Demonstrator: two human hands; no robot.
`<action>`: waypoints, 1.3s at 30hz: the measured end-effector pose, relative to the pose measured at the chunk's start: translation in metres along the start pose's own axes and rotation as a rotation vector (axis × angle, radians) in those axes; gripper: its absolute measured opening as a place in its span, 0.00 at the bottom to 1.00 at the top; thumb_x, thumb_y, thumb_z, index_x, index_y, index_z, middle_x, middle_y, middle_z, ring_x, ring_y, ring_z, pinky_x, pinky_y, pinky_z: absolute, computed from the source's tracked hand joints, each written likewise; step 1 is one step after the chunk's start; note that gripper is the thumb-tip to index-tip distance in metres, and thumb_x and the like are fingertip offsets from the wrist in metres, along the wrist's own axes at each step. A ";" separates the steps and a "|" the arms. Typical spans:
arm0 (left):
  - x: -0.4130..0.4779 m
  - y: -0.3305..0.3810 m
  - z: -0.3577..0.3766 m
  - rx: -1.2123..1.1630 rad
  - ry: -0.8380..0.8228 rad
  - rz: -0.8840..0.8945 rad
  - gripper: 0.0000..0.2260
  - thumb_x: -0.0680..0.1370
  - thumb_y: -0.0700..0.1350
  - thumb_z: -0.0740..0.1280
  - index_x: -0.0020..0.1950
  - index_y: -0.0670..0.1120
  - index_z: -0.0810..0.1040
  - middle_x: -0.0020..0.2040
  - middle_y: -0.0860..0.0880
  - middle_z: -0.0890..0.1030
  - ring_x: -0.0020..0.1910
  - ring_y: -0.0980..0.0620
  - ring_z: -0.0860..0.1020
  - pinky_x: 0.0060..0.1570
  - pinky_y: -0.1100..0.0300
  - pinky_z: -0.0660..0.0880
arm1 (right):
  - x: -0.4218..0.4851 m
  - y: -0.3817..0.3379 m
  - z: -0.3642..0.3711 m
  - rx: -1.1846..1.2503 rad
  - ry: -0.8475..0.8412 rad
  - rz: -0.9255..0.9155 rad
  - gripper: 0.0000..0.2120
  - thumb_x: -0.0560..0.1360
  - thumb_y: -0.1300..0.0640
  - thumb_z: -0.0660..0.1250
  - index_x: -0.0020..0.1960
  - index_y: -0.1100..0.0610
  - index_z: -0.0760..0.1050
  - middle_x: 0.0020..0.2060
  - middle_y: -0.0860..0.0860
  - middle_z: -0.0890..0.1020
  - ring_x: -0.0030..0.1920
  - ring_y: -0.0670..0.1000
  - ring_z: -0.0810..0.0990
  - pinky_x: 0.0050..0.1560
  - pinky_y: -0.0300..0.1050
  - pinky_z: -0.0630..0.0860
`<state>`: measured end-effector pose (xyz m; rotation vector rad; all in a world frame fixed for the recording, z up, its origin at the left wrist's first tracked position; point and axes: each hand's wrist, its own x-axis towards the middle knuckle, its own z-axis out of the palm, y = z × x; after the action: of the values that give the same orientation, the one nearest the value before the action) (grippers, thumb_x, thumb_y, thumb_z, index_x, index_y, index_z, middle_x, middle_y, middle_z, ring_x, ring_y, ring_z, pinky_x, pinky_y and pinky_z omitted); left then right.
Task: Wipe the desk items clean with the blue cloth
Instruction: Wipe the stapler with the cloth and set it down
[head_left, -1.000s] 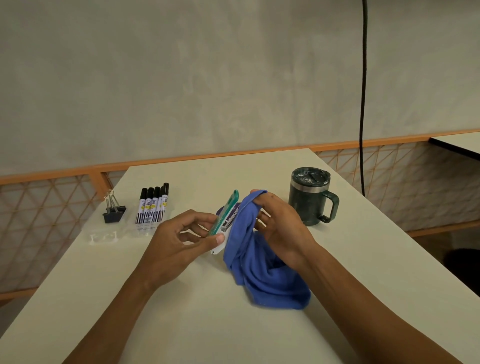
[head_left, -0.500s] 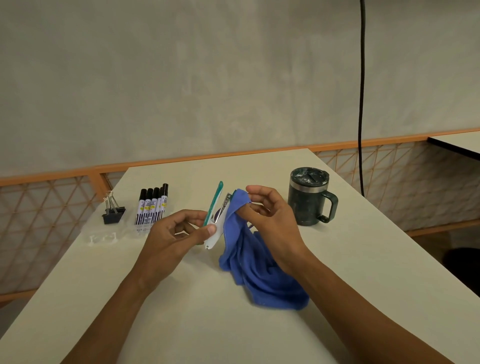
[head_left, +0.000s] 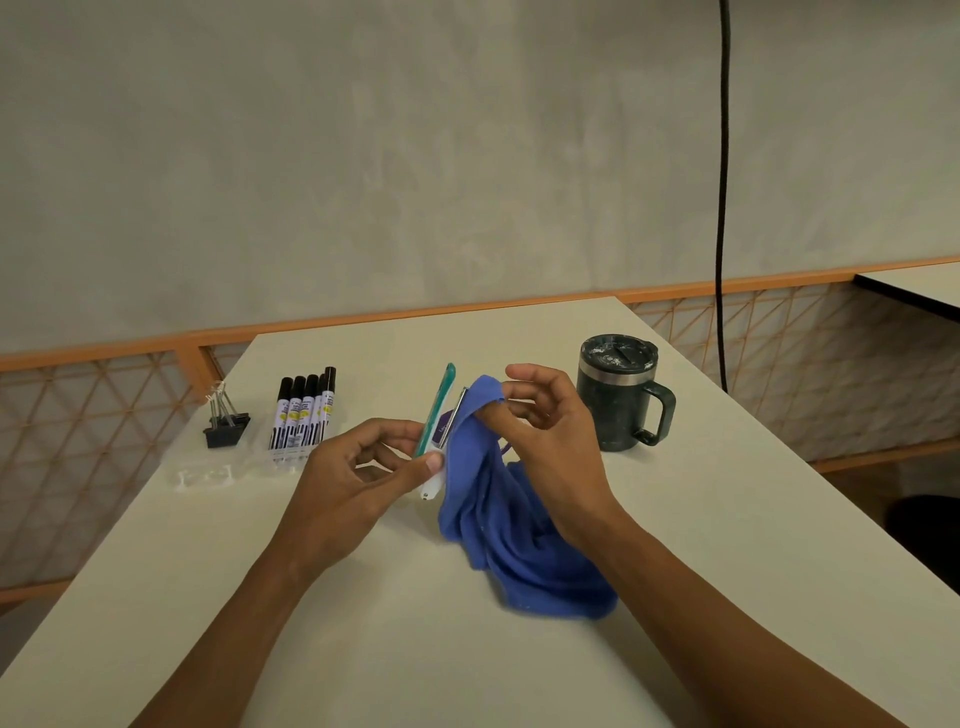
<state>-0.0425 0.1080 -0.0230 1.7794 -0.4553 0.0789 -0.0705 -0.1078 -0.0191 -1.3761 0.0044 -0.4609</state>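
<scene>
My left hand (head_left: 358, 470) grips a teal and white stapler (head_left: 435, 415) by its lower end, held upright above the desk with its two arms spread apart. My right hand (head_left: 550, 436) pinches the top of the blue cloth (head_left: 498, 525) and presses it against the stapler's metal arm. The rest of the cloth hangs down and pools on the desk (head_left: 363, 623). To the left lie several black-capped markers (head_left: 304, 415) in a row and a black binder clip (head_left: 224, 426). A dark green lidded mug (head_left: 618, 392) stands to the right.
A clear plastic packet (head_left: 208, 475) lies on the desk's left edge. An orange lattice railing (head_left: 93, 431) runs behind and beside the desk. A black cable (head_left: 722, 197) hangs down the wall at the right. Another table's corner (head_left: 919, 286) shows far right.
The stapler has been turned edge-on and opened, its arms now apart. My right hand has slid the cloth up along the metal arm, with fingers spreading.
</scene>
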 end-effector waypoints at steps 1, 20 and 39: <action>0.000 0.000 0.000 0.006 0.000 -0.002 0.13 0.72 0.51 0.80 0.56 0.55 0.88 0.50 0.50 0.87 0.48 0.44 0.84 0.54 0.49 0.85 | 0.000 0.000 0.000 0.019 0.004 0.021 0.19 0.77 0.56 0.79 0.64 0.50 0.77 0.53 0.48 0.87 0.55 0.51 0.87 0.56 0.50 0.85; 0.004 0.002 -0.006 -0.330 -0.108 -0.174 0.11 0.77 0.45 0.73 0.58 0.44 0.89 0.56 0.40 0.87 0.52 0.44 0.86 0.51 0.53 0.85 | 0.005 -0.002 -0.008 0.018 -0.124 -0.052 0.20 0.76 0.66 0.78 0.65 0.57 0.79 0.52 0.55 0.87 0.52 0.52 0.86 0.55 0.45 0.84; -0.002 0.012 0.003 -0.086 0.069 -0.060 0.14 0.71 0.49 0.80 0.55 0.51 0.87 0.49 0.52 0.88 0.44 0.53 0.85 0.46 0.64 0.82 | 0.005 0.003 -0.006 -0.093 -0.125 0.037 0.20 0.76 0.57 0.79 0.66 0.51 0.78 0.51 0.48 0.88 0.52 0.49 0.88 0.53 0.46 0.85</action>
<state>-0.0487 0.1031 -0.0138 1.6994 -0.3505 0.0780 -0.0662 -0.1147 -0.0218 -1.4917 -0.0514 -0.3466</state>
